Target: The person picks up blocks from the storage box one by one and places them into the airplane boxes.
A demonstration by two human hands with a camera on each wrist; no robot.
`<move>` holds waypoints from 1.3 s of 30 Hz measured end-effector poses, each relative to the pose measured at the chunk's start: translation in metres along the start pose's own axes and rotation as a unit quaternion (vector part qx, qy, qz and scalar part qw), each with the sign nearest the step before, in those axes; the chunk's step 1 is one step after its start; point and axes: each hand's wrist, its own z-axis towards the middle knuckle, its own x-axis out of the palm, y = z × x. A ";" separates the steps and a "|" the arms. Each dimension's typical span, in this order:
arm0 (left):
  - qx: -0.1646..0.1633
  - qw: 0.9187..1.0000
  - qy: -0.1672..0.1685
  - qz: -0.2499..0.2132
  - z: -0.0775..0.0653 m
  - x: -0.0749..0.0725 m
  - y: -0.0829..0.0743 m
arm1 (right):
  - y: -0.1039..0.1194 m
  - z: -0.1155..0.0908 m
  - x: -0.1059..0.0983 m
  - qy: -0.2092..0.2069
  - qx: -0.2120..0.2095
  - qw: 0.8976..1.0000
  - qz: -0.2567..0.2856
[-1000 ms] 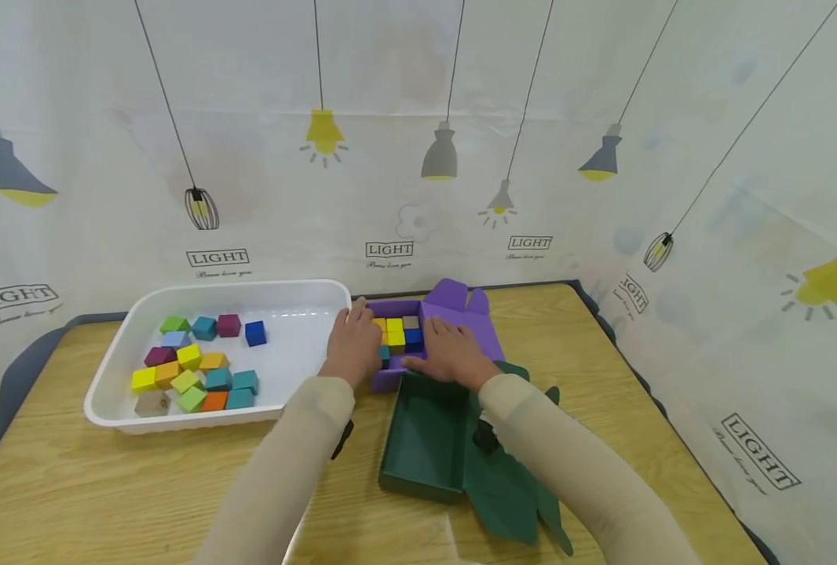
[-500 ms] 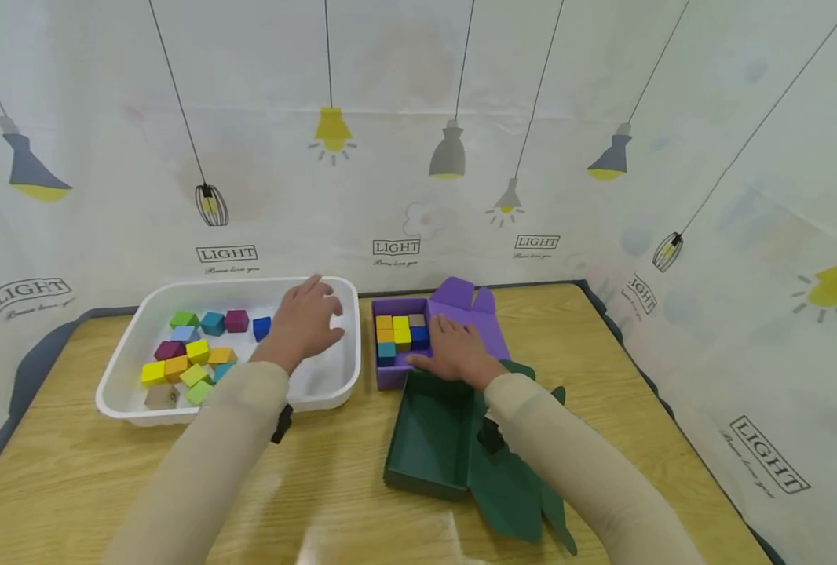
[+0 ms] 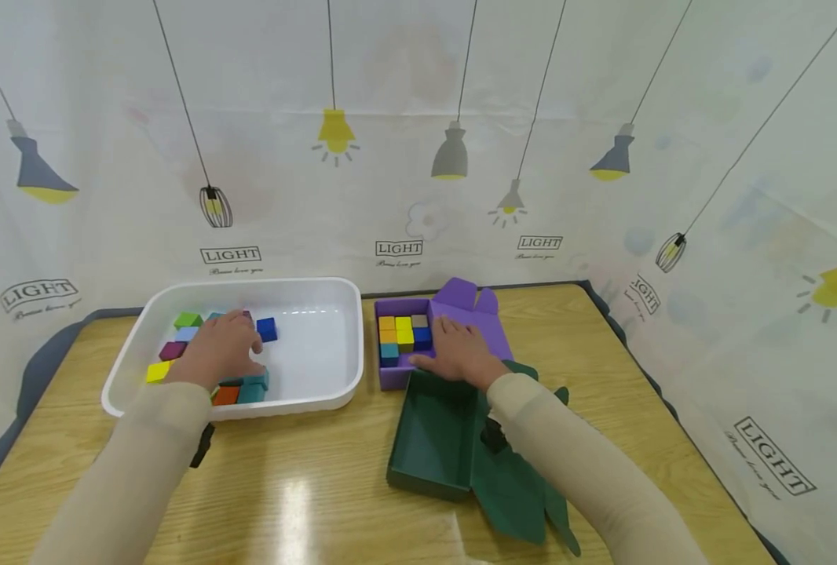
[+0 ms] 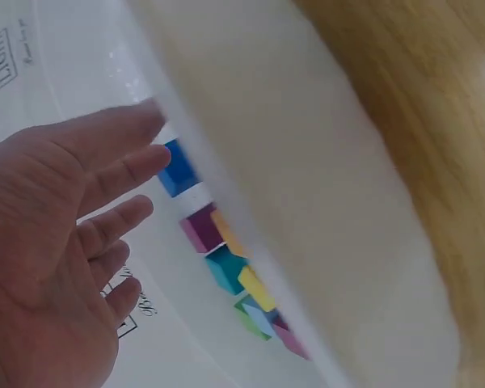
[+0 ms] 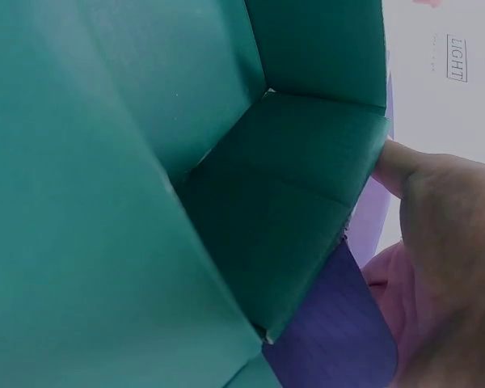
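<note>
In the head view my left hand [image 3: 221, 349] is over the left part of a white tray [image 3: 353, 345], above colored wooden cubes. The left wrist view shows its fingers loosely extended, with nothing in them; a blue cube [image 4: 178, 168] appears beyond the fingertips. My right hand [image 3: 457, 349] rests at the right side of an open purple box [image 3: 392, 381], fingers straight and thumb toward the near wall. Inside this box sit several cubes: orange, yellow, blue, teal and a natural wood one. In the right wrist view my right fingers are partly hidden.
An open dark green box [image 3: 433, 435] stands just in front of the purple one, its lid [image 3: 513, 494] folded out to the right under my right forearm. The purple lid [image 3: 476, 322] lies folded back to the right. A wall sheet printed with lamps borders the table [image 3: 319, 494].
My left hand has left the purple box's left side and moved left across the tray to the cubes. The right hand has stayed at the purple box. The camera view has shifted slightly.
</note>
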 end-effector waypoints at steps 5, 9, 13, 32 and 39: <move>-0.007 0.999 0.031 -0.012 -0.002 0.011 0.005 | -0.001 0.001 0.001 0.000 0.003 1.000 -0.002; -0.019 0.999 0.034 -0.008 -0.001 0.017 0.006 | -0.001 0.002 0.002 -0.001 0.003 1.000 -0.001; -0.018 0.999 0.028 0.016 0.000 0.019 0.005 | 0.000 0.000 0.001 -0.002 0.003 1.000 -0.001; -0.052 0.998 0.040 -0.012 0.000 0.018 0.013 | -0.006 0.003 0.001 -0.001 -0.016 1.000 -0.001; -0.054 0.998 0.015 -0.037 0.002 0.014 0.011 | -0.016 0.001 -0.006 0.000 -0.037 0.999 -0.014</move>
